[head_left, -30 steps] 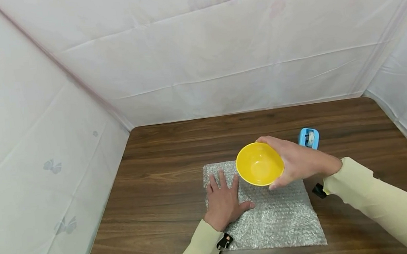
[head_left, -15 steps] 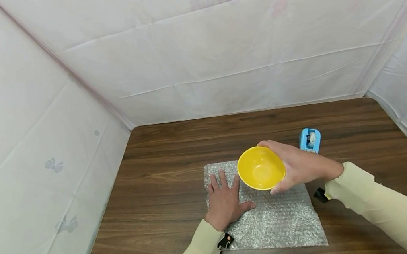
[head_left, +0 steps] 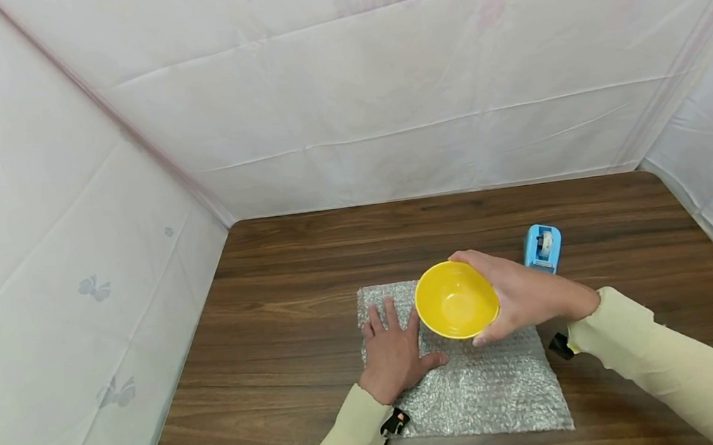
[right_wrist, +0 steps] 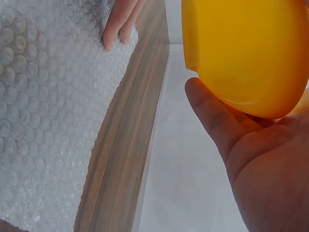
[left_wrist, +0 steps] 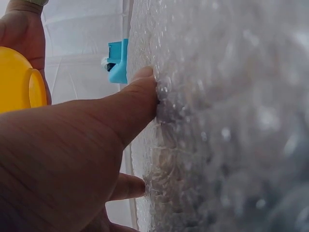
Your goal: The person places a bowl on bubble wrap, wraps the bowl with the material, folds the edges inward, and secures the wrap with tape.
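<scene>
A yellow bowl (head_left: 456, 300) is held by my right hand (head_left: 518, 294), thumb and fingers gripping its right side. In the right wrist view the bowl (right_wrist: 246, 53) is clear of the bubble wrap (right_wrist: 43, 116), its foot towards the sheet. My left hand (head_left: 394, 357) rests on the left part of the bubble wrap (head_left: 485, 388) with its fingers spread. From the left wrist view, the thumb and another fingertip of the left hand (left_wrist: 72, 150) touch the bubbly surface. The bowl hides part of the sheet's far edge.
A light blue tape dispenser (head_left: 542, 249) stands on the brown wooden table (head_left: 266, 357), beyond the right hand, which partly covers it. White sheeting (head_left: 347, 110) walls in the table at the back, left and right.
The right hand has brought the bowl slightly lower and nearer in the head view. The left hand stays in place on the bubble wrap.
</scene>
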A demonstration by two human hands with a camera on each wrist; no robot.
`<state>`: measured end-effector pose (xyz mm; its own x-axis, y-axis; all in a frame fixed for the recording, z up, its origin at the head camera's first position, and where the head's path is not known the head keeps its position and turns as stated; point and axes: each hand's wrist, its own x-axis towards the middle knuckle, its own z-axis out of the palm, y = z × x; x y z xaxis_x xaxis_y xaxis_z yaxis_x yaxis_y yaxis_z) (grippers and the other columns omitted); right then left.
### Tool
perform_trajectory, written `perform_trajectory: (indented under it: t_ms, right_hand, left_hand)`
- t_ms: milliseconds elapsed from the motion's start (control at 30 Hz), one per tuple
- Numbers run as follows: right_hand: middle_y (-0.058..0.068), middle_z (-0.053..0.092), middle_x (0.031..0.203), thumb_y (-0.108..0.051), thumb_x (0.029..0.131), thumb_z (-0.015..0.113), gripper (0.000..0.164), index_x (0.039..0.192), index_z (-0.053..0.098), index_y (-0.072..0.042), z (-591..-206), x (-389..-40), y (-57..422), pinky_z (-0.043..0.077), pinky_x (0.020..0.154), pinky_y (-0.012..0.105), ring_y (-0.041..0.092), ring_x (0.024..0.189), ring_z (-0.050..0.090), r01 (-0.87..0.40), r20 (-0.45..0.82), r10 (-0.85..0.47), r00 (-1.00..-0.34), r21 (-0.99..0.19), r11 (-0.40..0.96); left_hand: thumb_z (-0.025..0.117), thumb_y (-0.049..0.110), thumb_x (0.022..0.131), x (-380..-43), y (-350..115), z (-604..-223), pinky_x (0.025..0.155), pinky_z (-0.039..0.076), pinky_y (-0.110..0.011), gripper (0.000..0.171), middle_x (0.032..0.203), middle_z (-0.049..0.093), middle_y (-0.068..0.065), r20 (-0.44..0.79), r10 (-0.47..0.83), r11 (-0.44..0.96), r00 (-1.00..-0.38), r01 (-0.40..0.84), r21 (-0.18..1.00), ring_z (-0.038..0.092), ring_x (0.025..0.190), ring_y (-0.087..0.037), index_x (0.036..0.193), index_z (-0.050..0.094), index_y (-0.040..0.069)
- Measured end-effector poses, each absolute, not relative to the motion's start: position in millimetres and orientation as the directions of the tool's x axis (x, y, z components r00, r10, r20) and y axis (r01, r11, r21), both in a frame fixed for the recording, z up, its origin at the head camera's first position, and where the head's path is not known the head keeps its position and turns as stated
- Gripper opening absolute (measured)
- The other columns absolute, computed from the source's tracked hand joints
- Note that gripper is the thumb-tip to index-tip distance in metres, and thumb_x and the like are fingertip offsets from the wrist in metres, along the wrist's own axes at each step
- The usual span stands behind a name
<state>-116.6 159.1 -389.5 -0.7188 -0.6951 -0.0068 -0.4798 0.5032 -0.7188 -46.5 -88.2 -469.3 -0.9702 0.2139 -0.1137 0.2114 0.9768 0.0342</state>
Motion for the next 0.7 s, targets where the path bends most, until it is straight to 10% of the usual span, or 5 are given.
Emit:
perform_trajectory:
  t_ms: [700]
  right_hand:
    - [0.002, 0.058, 0.138, -0.051, 0.063, 0.097, 0.117, 0.154, 0.033, -0.013, -398.4, -109.4, 157.1, 0.057, 0.085, 0.032, 0.016, 0.108, 0.06, -0.507, -0.006, -0.709, -0.705, -0.694, 0.51]
  left_hand:
    - [0.071, 0.078, 0.08, -47.0, -89.4, -470.2, 0.108, 0.048, -0.066, 0.103, 0.158, 0.042, -0.034, -0.112, 0.219, 0.975, -0.969, 0.215, 0.048, 0.045, 0.141, -0.062, 0.161, 0.04, 0.023]
